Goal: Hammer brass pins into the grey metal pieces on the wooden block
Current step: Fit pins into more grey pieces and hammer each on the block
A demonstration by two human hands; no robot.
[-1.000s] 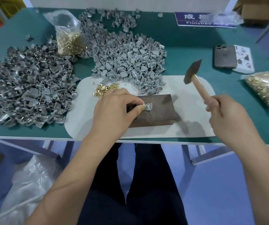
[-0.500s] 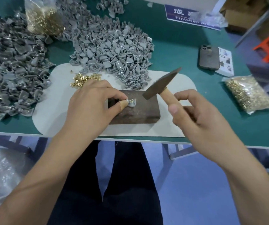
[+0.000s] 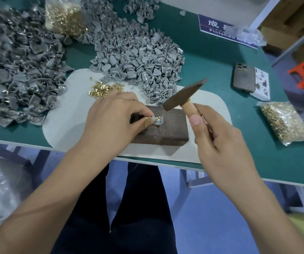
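A dark wooden block [image 3: 167, 129] lies on a pale mat [image 3: 65, 125] at the table's front edge. On the block's top sits one small grey metal piece [image 3: 158, 121] with a brass pin [image 3: 158, 118] standing in it. My left hand [image 3: 112, 118] pinches that piece at its left side, a bandage on the thumb tip. My right hand [image 3: 219, 138] grips the wooden handle of a hammer [image 3: 185, 96]. The dark hammer head hangs just above and to the right of the piece, tilted down towards it.
Loose brass pins [image 3: 104, 88] lie on the mat behind my left hand. Heaps of grey pieces spread at the left [image 3: 19, 66] and behind the block [image 3: 140, 57]. Bags of pins stand at the back [image 3: 65, 17] and right [image 3: 285, 121]. A phone [image 3: 243, 79] lies right.
The hammer has swung down and left from its raised position to just above the piece on the block. My left hand has kept its pinch on the piece. The view has shifted rightward.
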